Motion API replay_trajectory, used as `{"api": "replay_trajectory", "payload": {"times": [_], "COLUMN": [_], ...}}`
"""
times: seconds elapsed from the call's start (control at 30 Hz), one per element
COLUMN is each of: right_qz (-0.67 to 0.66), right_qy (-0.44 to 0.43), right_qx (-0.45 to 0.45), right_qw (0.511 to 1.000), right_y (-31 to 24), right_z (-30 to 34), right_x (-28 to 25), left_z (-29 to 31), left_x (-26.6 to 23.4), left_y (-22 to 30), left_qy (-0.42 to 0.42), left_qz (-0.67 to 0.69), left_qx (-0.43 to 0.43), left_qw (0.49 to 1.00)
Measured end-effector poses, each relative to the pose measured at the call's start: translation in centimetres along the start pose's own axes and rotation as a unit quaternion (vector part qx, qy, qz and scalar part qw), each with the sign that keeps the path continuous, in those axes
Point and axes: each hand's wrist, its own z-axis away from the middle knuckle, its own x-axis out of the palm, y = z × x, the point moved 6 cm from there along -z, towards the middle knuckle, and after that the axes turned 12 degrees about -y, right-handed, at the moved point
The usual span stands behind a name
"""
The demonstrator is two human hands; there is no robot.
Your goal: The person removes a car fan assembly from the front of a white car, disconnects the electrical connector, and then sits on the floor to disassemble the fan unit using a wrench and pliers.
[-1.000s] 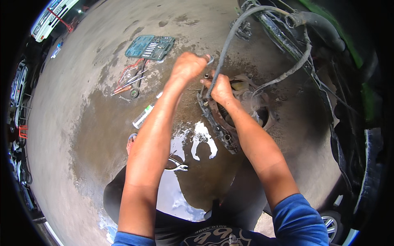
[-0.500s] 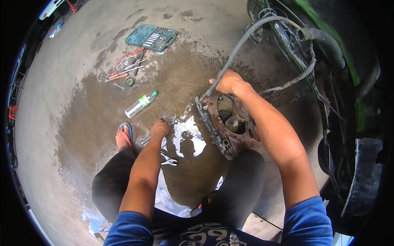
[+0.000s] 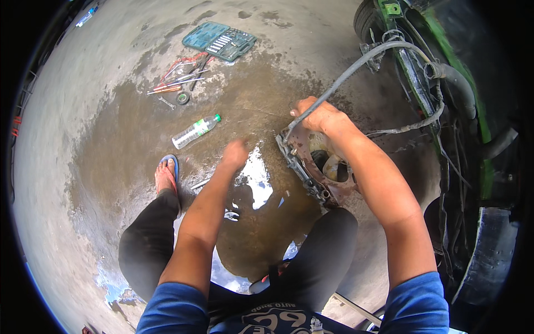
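Observation:
A radiator [image 3: 297,167] with a rusty brown fan shroud [image 3: 345,190] stands on the wet floor before my right knee. A grey rubber hose [image 3: 356,65] runs from its far corner up toward the vehicle. My right hand [image 3: 318,114] is closed around the hose near that corner, with the hose crossing over its fingers. Left of the radiator, my left hand [image 3: 236,154] hangs over the puddle, smeared by motion. Whether it holds anything does not show. Pliers [image 3: 231,215] lie partly behind my left forearm, close to a metal bar [image 3: 200,183].
A clear plastic bottle [image 3: 196,131] with a green cap lies beyond my left foot. Farther off are an open socket set case [image 3: 219,40], screwdrivers [image 3: 167,88], a tape roll [image 3: 182,98] and a wrench [image 3: 166,103]. The vehicle's green and black front frame [image 3: 414,83] borders the right side.
My left hand has moved away from the floor near the pliers, up and to the right. My right hand stays at the hose. The whole view has shifted slightly.

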Motion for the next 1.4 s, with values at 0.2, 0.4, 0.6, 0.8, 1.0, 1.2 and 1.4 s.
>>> {"api": "replay_trajectory", "payload": {"times": [0.2,0.4,0.6,0.8,1.0,1.2,1.4], "right_qz": [-0.061,-0.078,-0.091,-0.055,-0.107,-0.092,-0.106], "right_qy": [-0.014,0.070,-0.012,0.032,0.030,0.000,0.042], "right_qx": [-0.092,-0.132,0.008,-0.161,-0.108,-0.028,-0.192], "right_qw": [0.994,0.986,0.996,0.985,0.988,0.995,0.975], "right_y": [-0.4,-0.4,-1.4,-3.7,-1.6,-0.9,-2.2], "right_z": [1.0,4.5,5.4,6.4,8.9,9.3,10.7], "right_x": [1.0,2.6,2.4,2.1,3.9,5.6,4.7], "left_z": [-1.1,1.5,2.7,3.9,4.3,4.9,4.7], "left_x": [-2.8,-0.3,-1.0,-0.6,1.4,1.7,2.0], "left_y": [14.2,14.2,13.7,14.5,15.9,16.1,15.9], "left_qy": [-0.183,-0.167,-0.158,-0.134,-0.166,-0.155,-0.231], "left_qz": [0.073,0.096,0.125,0.098,0.070,-0.002,0.075], "left_qx": [0.203,0.243,0.186,0.250,0.348,0.284,0.327], "left_qw": [0.959,0.951,0.962,0.954,0.920,0.946,0.913]}}
